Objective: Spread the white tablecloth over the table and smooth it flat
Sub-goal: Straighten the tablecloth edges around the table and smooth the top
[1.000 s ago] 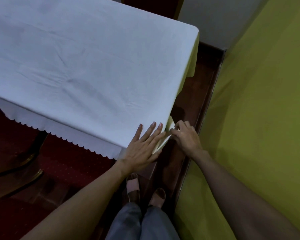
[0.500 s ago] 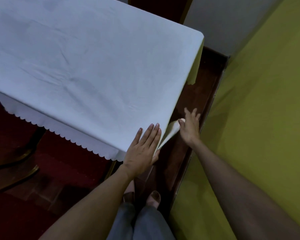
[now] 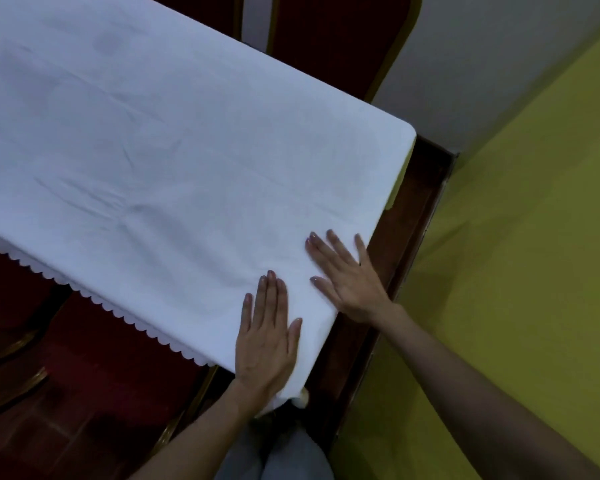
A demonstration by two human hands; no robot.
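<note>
Since half a second ago, the right hand is no longer down beside the bench pinching the hanging corner; it is now lying up on the white tablecloth, near the left hand, and the camera is looking further along the bench. Both hands are resting flat, palms down, fingers stretched out, so neither grip is closing on anything. The left hand is pressing the near corner of the cloth, its wrist lying over the corner's edge, fingers held close together and pointing up the cloth. The right hand is sitting just beyond it along the right edge, fingers fanned and angled toward the middle, with its heel at the edge. A narrow strip of cloth is showing between the two hands.

The tablecloth is covering the whole visible bench top, with faint creases running across the middle. Its scalloped hem is hanging over the left side. At the far right corner a bit of yellow-green underlayer is peeking out below the white.

Dark red chairs are standing behind the far edge of the bench. A yellow-green wall is running close along the right, with a dark wooden strip of floor between it and the bench.
</note>
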